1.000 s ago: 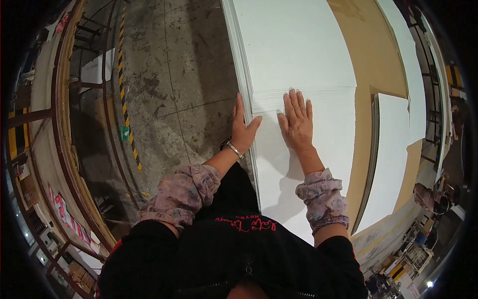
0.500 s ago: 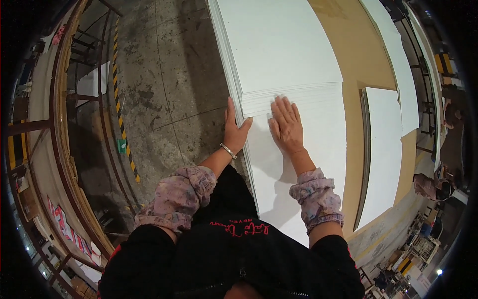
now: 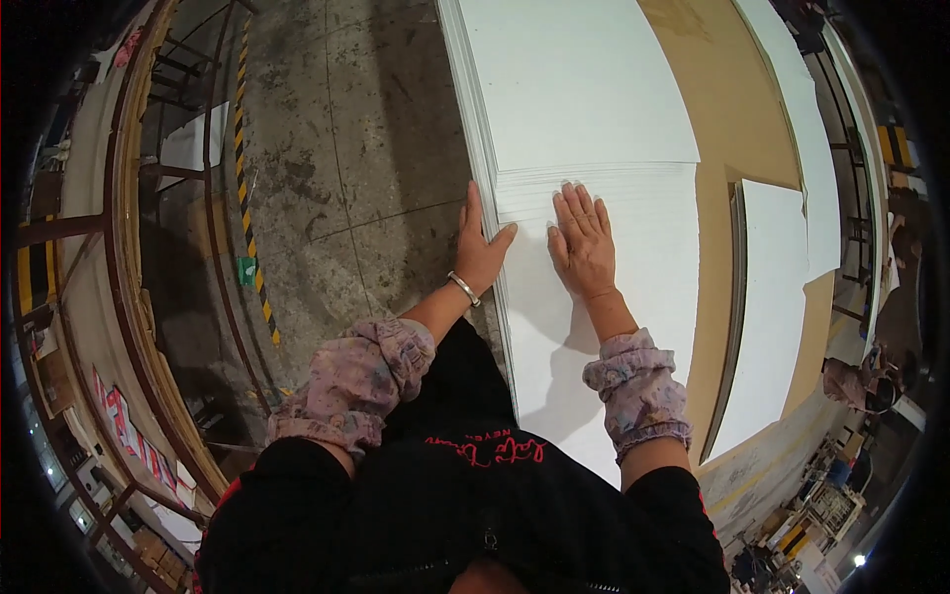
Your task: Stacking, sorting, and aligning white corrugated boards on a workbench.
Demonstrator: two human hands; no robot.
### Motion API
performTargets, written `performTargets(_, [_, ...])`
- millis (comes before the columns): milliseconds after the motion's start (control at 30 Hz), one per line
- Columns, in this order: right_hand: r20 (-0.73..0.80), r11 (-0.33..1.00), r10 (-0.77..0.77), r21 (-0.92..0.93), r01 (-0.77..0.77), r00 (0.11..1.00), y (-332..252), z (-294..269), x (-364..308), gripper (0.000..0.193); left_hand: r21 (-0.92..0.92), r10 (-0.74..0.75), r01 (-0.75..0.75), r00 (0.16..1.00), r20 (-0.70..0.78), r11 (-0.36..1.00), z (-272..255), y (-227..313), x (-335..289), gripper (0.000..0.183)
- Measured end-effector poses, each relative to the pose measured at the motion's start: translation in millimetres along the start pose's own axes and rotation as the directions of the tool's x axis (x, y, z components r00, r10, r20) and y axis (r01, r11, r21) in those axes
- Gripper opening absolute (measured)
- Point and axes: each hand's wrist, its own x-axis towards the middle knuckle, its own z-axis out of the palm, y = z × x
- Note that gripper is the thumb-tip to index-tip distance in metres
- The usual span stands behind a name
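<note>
A tall stack of large white sheets (image 3: 594, 109) runs away from me. Partway along it, several sheet edges are staggered in thin parallel steps (image 3: 524, 188). My right hand (image 3: 584, 243) lies flat on the white sheets, palm down, its fingertips over those stepped edges. Against the stack's left side rests my left hand (image 3: 483, 252), fingers straight along the side and thumb at the top edge. Neither hand has its fingers closed around anything.
Brown board (image 3: 717, 247) lies right of the stack, bearing a smaller pile of white sheets (image 3: 772, 317). Concrete floor (image 3: 336, 148) with a black-and-yellow stripe (image 3: 240, 178) is on the left, beside a metal rack (image 3: 119, 257). A person's sleeve (image 3: 846, 384) shows at far right.
The whole view has shifted slightly, with the stack appearing a little further right. Both hands keep nearly the same places on the stack.
</note>
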Motion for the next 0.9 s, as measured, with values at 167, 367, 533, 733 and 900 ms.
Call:
performTargets(167, [0.001, 1.0, 0.01, 0.003, -0.01, 1.0, -1.2, -1.0, 0.6, 0.044, -0.11, -0.066, 0.065, 0.998, -0.01, 0.992, 0.1, -4.8, 6.1, 0.079])
performTargets(367, [0.008, 1.0, 0.01, 0.011, -0.011, 1.0, -3.3, -2.3, -1.3, 0.045, -0.057, -0.027, 0.021, 0.993, -0.117, 0.998, 5.3, -8.3, 2.9, 0.07])
performTargets(533, [0.03, 1.0, 0.012, -0.008, -0.012, 0.999, -5.5, -1.7, -2.4, 0.046, -0.014, 0.038, -0.04, 0.991, -0.13, 0.999, 4.3, -10.2, -2.1, 0.073])
performTargets(733, [0.026, 1.0, 0.0, -0.009, 0.0, 1.0, -3.9, 0.7, -2.0, 0.047, -0.044, 0.028, -0.033, 0.994, -0.109, 0.998, 4.3, -12.0, -0.8, 0.074])
performTargets(900, [0.032, 0.999, 0.002, -0.033, -0.001, 0.999, -3.3, -2.2, 3.6, 0.048, -0.014, 0.053, -0.054, 0.994, -0.091, 0.998, 3.3, -10.2, 4.2, 0.074])
